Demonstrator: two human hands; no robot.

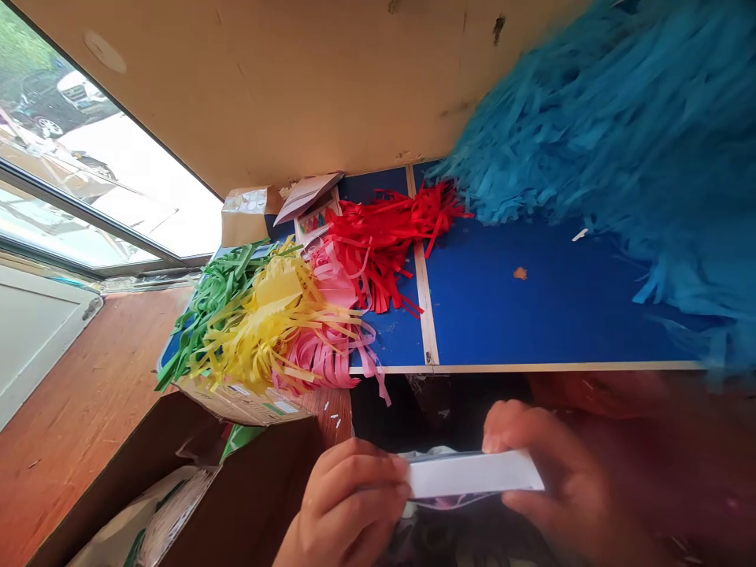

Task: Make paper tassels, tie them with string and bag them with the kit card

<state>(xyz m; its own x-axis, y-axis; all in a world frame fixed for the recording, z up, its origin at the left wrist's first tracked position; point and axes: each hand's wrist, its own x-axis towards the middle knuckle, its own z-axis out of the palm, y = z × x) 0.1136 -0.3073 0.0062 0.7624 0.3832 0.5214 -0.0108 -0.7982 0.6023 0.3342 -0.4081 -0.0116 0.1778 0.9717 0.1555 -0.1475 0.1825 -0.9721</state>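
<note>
My left hand (354,500) is closed on the left end of a flat white strip (472,474). At the strip's right end, my right hand (549,465) pinches it between thumb and fingers, slightly blurred. Clear plastic, apparently a bag (452,502), shows along the strip's lower edge; its lower part blends into the dark area below. Both hands are held in front of the blue table (508,315), below its near edge.
Fringed paper bundles in green (227,303), yellow (280,311), pink (322,354) and red (383,244) lie on the table's left. A large blue fringed mass (620,134) covers the right. An open cardboard box (253,488) stands lower left, near a window (112,173).
</note>
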